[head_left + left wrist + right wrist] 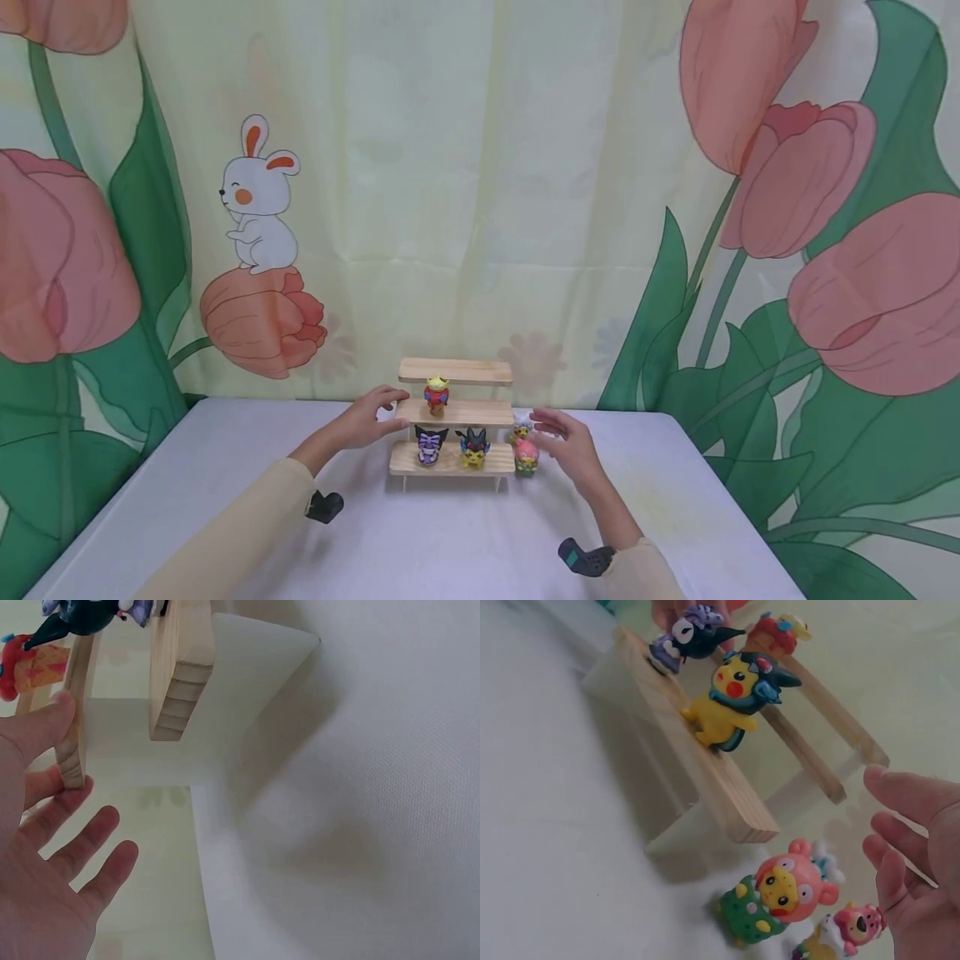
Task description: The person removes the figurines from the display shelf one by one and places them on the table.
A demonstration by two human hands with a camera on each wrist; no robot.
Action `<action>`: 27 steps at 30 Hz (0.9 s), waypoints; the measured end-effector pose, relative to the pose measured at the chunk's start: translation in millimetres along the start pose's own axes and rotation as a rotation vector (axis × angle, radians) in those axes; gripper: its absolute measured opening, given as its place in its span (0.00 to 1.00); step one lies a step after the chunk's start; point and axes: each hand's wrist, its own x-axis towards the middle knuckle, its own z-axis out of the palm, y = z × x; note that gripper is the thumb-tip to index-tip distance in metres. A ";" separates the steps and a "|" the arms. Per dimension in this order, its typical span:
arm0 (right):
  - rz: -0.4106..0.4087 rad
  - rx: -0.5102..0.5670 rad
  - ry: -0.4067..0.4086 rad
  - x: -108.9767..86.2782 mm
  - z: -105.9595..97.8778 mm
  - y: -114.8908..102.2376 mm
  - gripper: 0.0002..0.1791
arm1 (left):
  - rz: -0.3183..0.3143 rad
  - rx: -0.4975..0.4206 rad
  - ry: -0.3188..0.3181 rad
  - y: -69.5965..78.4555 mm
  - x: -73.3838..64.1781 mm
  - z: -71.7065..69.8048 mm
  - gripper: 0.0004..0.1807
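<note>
A three-tier wooden display stand (453, 412) with white supports stands on the table. My left hand (371, 419) holds the left end of its middle board (70, 735), thumb on one face and fingertips on the other. On that board is a red figurine (437, 395) with a yellow-green top. The lowest board carries a purple-and-black figurine (429, 447) and a yellow figurine (724, 712) in a dark hood. My right hand (926, 855) hovers beside the stand's right end, fingers loosely bent around nothing. Just below it on the table is a pink-hooded figurine (784, 889) in green.
Behind the pink-hooded figurine sits a white-topped figurine (521, 427); in the right wrist view a pink bear-headed figurine (851, 930) shows too. A white cloth covers the table (450, 542). A curtain (465, 208) printed with tulips and a rabbit hangs behind.
</note>
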 end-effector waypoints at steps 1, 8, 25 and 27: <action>-0.008 0.002 -0.001 0.7 0.8 -1.8 0.25 | -0.001 0.000 0.001 -0.1 0.3 -0.2 0.32; -0.002 0.022 -0.027 5.3 5.6 -15.9 0.26 | -0.023 0.016 -0.002 1.9 0.4 -0.8 0.32; -0.056 0.063 -0.099 20.0 25.9 -43.5 0.26 | -0.003 -0.006 0.002 1.7 1.7 -2.5 0.32; -0.059 0.064 -0.106 20.3 28.5 -44.7 0.26 | -0.008 0.000 -0.002 2.0 0.8 -2.0 0.32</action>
